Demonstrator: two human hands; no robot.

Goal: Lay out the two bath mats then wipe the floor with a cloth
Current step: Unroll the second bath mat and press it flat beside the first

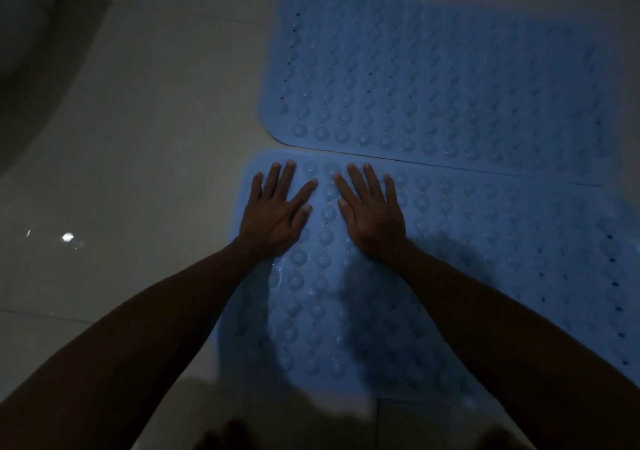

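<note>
Two blue mats lie flat on the floor (pixel 138 138) in front of you. The near mat (pixel 467 259) is right under your hands. The far mat (pixel 450 79) sits just past it and a bit to the right. Their long edges run side by side, so close they nearly touch, with only a thin dark line between them. Both mats have rounded corners, rows of round bumps and lines of little holes. The near mat looks a bit wet and shiny by your left wrist.

Your left hand (pixel 275 212) is flat on the near mat, palm down, fingers spread wide, close to the mat's left end and far edge. Your right hand (pixel 372 212) is flat beside it, palm down too, fingers spread. Neither hand holds anything. The two thumbs point at each other with a row of bumps between them. Both your arms are bare and reach out straight.

The floor is pale tile, dim, with one small bright spot (pixel 67 237) on the left.
</note>
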